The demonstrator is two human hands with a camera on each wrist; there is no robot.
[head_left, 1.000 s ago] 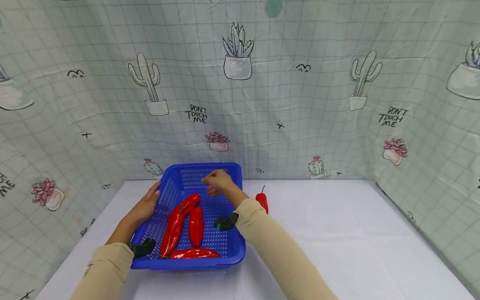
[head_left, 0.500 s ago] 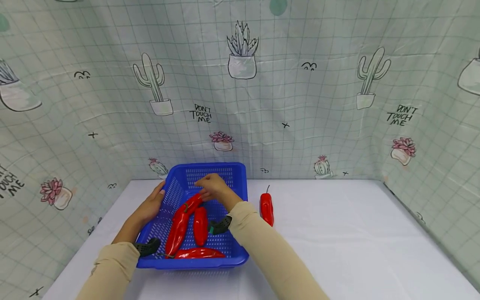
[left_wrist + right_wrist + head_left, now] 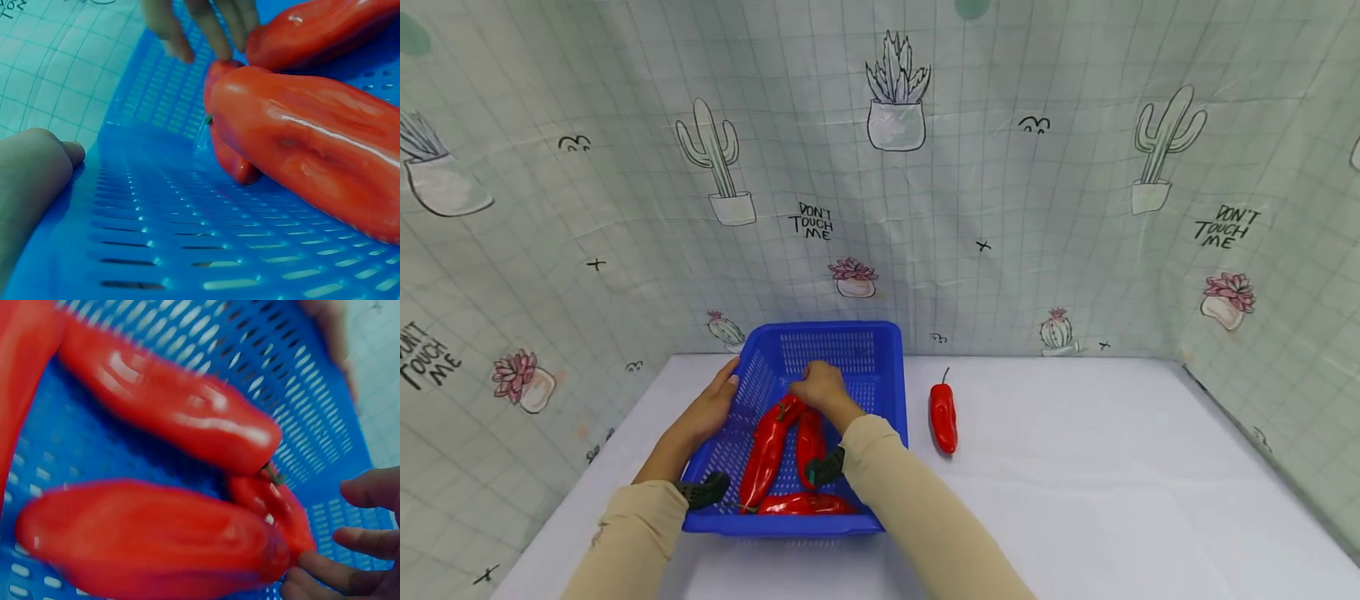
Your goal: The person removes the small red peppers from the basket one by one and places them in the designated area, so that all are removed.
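A blue perforated plastic basket (image 3: pixel 782 524) holds several shiny red peppers: a long one (image 3: pixel 763 458) on the left, one (image 3: pixel 809 442) in the middle and one (image 3: pixel 805 504) along the front wall. My left hand (image 3: pixel 709 412) grips the basket's left rim. Inside the basket, my right hand (image 3: pixel 822 388) is at the far ends of the peppers. In the right wrist view its fingers (image 3: pixel 369 544) are spread, and the lower fingertips touch a small pepper (image 3: pixel 275 506) that lies across the others. The left wrist view shows these fingers beside the peppers too.
Another red pepper (image 3: pixel 943 418) with a dark stem lies on the white table (image 3: pixel 1075 467), to the right of the basket. A cactus-print cloth (image 3: pixel 955 192) hangs behind and along both sides of the table.
My right hand has come down and nearer within the basket to the peppers' far ends. The left hand stays on the rim. The whole view has shifted slightly right.
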